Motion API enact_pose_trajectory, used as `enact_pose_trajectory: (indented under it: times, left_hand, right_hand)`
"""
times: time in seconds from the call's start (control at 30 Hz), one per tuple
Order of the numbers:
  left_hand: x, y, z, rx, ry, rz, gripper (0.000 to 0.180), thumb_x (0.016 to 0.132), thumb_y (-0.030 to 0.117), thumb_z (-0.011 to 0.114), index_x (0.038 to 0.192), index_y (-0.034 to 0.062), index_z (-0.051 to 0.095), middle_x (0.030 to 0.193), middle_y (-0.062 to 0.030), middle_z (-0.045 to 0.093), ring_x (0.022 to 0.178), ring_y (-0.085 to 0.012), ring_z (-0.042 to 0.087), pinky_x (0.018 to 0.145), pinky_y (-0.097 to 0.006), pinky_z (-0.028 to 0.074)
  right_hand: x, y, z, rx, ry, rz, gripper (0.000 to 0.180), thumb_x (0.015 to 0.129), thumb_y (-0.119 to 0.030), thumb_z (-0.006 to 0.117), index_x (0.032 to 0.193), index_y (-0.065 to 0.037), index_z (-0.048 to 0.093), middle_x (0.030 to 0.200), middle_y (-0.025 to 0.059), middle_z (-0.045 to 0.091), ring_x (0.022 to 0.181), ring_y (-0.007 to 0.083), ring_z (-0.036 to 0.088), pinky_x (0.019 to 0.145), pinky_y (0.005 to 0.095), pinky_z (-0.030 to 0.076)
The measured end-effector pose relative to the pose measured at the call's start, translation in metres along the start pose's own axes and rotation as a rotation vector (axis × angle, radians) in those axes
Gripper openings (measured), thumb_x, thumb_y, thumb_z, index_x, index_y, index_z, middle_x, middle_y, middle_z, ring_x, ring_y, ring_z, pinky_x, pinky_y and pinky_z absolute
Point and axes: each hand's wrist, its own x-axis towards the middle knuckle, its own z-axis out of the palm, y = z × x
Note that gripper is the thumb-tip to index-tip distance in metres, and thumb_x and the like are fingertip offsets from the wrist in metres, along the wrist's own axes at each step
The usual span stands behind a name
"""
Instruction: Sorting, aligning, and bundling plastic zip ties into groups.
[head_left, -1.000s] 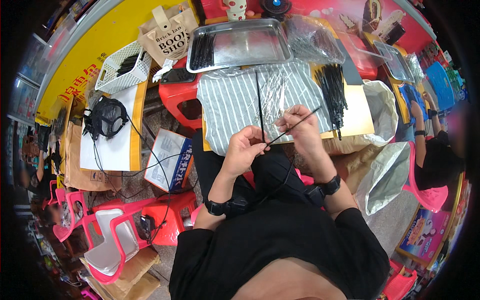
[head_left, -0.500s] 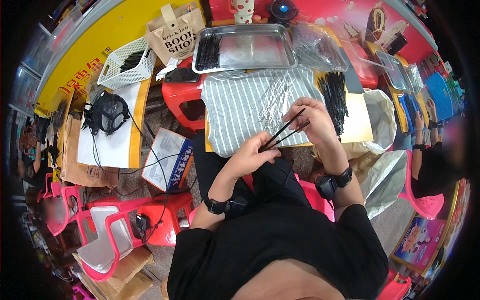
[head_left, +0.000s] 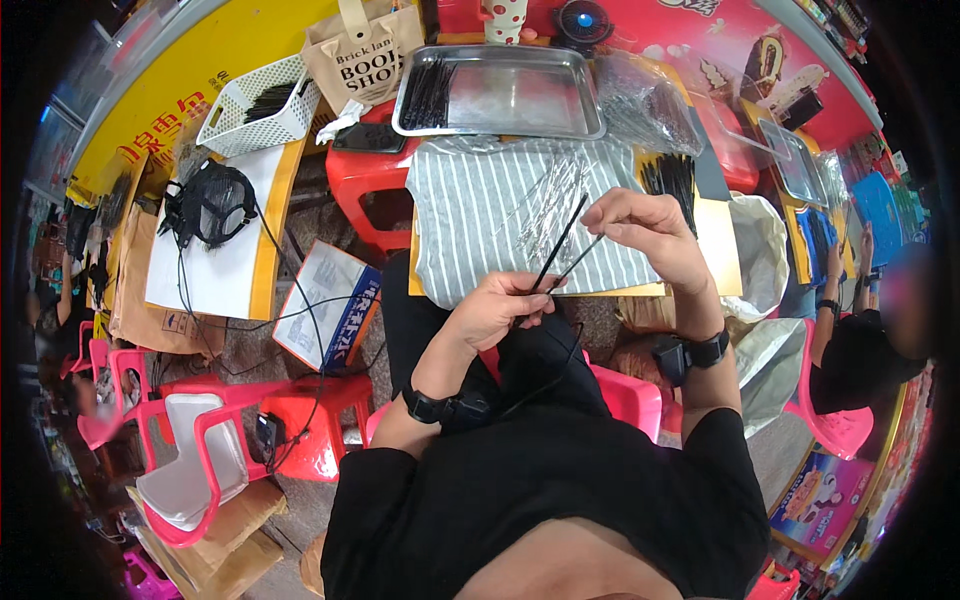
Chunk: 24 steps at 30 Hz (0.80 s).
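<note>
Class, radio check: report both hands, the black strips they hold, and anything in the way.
Left hand pinching thin black strips at their lower end. Right hand gripping the upper end. Striped cloth beneath; nothing between the hands.

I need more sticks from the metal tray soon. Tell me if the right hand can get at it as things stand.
Probably yes. The right hand is over the striped cloth, the metal tray lies just beyond with nothing between, but its fingers pinch thin black sticks.
</note>
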Motion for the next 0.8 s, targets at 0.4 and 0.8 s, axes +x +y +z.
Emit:
enact_pose_trajectory:
  times: [0.4, 0.8]
  left_hand:
    - [0.0, -0.003, 0.0, -0.08, 0.086, 0.008, 0.025, 0.088, 0.003, 0.061, 0.112, -0.0029, 0.062, 0.084, -0.0081, 0.065, 0.073, -0.0129, 0.06, 0.062, -0.024, 0.047]
    - [-0.001, -0.003, 0.0, -0.106, 0.208, 0.0, 0.02, 0.085, 0.004, 0.064, 0.105, -0.0003, 0.065, 0.079, -0.0076, 0.065, 0.064, -0.0126, 0.059, 0.057, -0.023, 0.045]
  right_hand:
    - [-0.008, 0.014, 0.001, 0.071, 0.055, -0.053, 0.005, 0.082, 0.005, 0.055, 0.081, 0.005, 0.06, 0.092, 0.0106, 0.063, 0.086, 0.0155, 0.058, 0.078, 0.027, 0.045]
    - [-0.012, 0.044, 0.047, 0.317, 0.407, 0.047, 0.034, 0.084, 0.0, 0.058, 0.117, -0.002, 0.049, 0.101, 0.0106, 0.064, 0.084, 0.0149, 0.061, 0.07, 0.0237, 0.045]
